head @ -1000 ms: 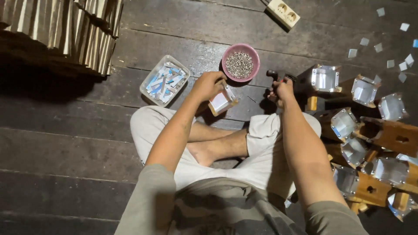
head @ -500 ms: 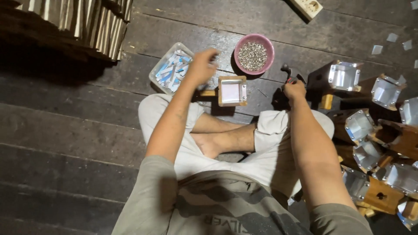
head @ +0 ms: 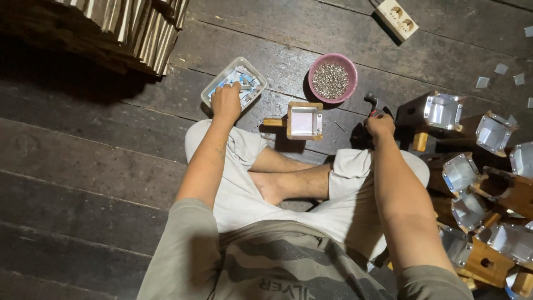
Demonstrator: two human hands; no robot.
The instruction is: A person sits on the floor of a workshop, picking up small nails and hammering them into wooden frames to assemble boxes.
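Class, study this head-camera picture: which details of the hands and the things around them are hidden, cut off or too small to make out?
- Head view: the left hand covers part of the clear tray, so what its fingers touch is hidden.
- The right hand wraps the hammer; its handle is hidden.
- The pink bowl holds small metal bits, too small to identify.
- The wooden boxes are cut off by the right edge.

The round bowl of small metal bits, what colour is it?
Pink; the bowl shows clearly in the head view.
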